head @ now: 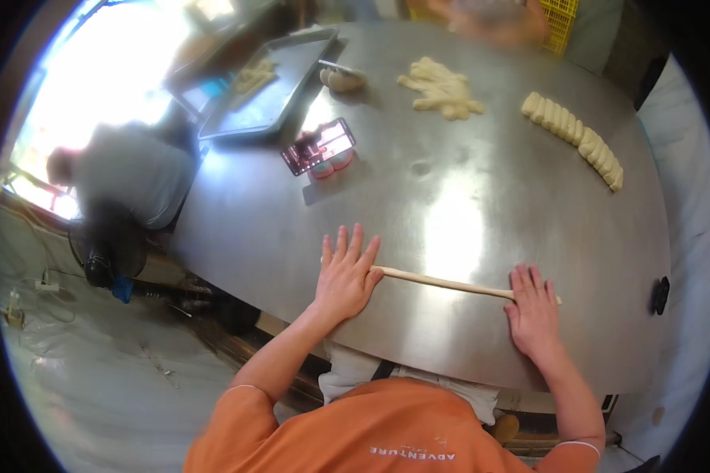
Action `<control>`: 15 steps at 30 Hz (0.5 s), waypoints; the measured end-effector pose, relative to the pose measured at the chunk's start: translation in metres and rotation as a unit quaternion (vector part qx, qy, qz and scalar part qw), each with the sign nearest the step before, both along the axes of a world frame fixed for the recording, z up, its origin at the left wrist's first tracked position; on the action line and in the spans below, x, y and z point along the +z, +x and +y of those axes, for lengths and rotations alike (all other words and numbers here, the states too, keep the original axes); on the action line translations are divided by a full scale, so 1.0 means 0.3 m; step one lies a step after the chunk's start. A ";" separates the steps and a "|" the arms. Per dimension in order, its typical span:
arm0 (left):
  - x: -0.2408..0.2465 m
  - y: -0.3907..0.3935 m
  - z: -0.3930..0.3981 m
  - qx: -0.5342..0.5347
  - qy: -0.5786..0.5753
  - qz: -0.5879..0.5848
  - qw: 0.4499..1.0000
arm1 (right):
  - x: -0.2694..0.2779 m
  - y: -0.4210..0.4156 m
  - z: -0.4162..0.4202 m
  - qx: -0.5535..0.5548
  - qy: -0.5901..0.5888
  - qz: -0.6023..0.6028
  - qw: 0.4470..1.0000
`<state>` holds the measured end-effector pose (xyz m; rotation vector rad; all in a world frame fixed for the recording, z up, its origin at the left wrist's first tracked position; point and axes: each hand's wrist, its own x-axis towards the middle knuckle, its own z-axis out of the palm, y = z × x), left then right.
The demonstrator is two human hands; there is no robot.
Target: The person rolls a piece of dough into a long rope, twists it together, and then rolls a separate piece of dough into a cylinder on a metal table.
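Observation:
A long thin rope of dough lies across the steel table before me. My left hand rests palm down over its left end, fingers spread and pointing away from me. Over the other end lies my right hand, also flat, with a short tip of dough showing past its fingers. Neither hand is closed around the rope. The dough beneath both palms is hidden.
Beyond my hands, a phone leans on rounded supports. Dough strips lie heaped farther back, and a row of cut dough pieces curves along the right. A metal tray holds shaped dough. Another person is across the steel table.

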<state>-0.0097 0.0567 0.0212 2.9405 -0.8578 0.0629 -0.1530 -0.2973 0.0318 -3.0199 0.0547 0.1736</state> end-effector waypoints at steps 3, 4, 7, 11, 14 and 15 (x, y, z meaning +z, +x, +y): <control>0.018 0.077 -0.055 0.046 -0.010 -0.006 0.999 | -0.026 0.078 -0.079 -0.066 -0.010 -0.062 0.996; 0.010 0.159 -0.045 0.022 -0.056 -0.009 0.998 | -0.029 0.159 -0.127 -0.085 -0.015 -0.105 0.991; -0.067 0.141 0.072 -0.043 -0.131 0.042 0.990 | -0.071 0.096 -0.145 -0.049 -0.004 -0.107 0.993; -0.013 0.013 0.109 0.037 -0.003 -0.012 0.999 | -0.011 -0.060 -0.083 -0.034 0.036 -0.012 0.999; -0.026 0.183 0.035 0.053 -0.036 -0.056 0.996 | -0.024 0.133 -0.169 -0.110 0.003 -0.081 0.991; -0.038 0.185 0.062 0.012 -0.069 -0.019 0.997 | -0.030 0.131 -0.179 -0.091 -0.006 -0.096 0.991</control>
